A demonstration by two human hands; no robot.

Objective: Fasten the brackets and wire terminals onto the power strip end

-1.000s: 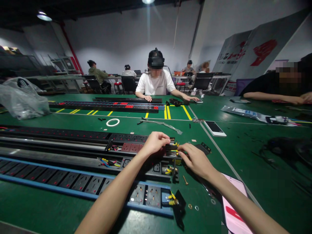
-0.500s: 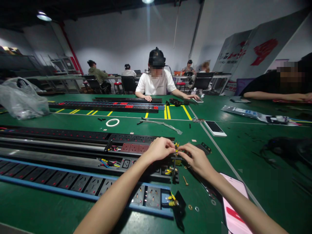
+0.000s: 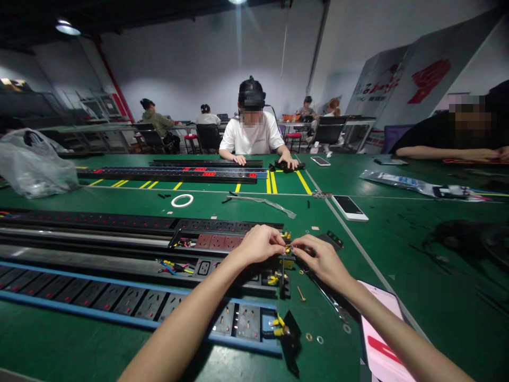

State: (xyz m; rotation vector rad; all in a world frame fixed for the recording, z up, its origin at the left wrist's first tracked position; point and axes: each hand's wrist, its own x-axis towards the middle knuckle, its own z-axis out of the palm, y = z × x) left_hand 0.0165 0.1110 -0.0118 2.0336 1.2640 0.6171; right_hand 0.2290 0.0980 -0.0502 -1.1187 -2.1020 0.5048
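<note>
My left hand (image 3: 262, 245) reaches over the end of a black power strip (image 3: 204, 267), its thumb and fingers pinched together. Across from it, my right hand (image 3: 318, 257) pinches a small shiny piece, too small to name. The fingertips of both hands nearly meet beside yellow wire terminals (image 3: 288, 250). In front lies a blue-edged power strip (image 3: 135, 303) with yellow-sleeved terminals (image 3: 280, 330) and a black end plate (image 3: 292, 339). A wrench (image 3: 332, 301) lies below my right hand, near a brass bolt (image 3: 301, 293) and a brass washer (image 3: 309, 337).
A pink-screened phone (image 3: 379, 323) lies under my right forearm. Beyond are a white phone (image 3: 350, 207), a roll of white tape (image 3: 182, 200) and a plastic bag (image 3: 37, 162). Opposite sits a co-worker (image 3: 252, 130) behind more power strips (image 3: 178, 174).
My hands stay pinched at the same spot with slight finger movement. The co-worker's hand has moved from the phone to black parts beside it. The view has shifted slightly.
</note>
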